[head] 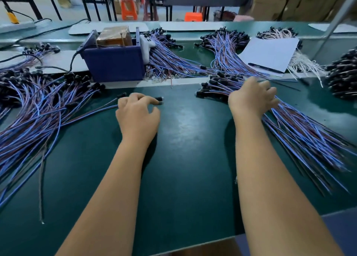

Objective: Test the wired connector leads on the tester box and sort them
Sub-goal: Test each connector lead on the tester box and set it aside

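Note:
A blue tester box (116, 62) stands at the back of the green table, left of centre. My left hand (137, 114) lies in front of it, fingers curled round a lead whose black connector (159, 100) pokes out past the fingertips; its blue and red wires trail off to the left. My right hand (253, 97) rests with bent fingers on a fan of blue and red leads (301, 132) at the right. Their black connectors (214, 87) lie just left of that hand. A large heap of leads (38, 112) covers the left side.
More bundles of leads (170, 56) lie behind and right of the box, and a black pile (343, 76) sits at the far right. A white sheet (270, 53) with a black pen (264, 68) lies at the back right. Orange stools stand beyond the table.

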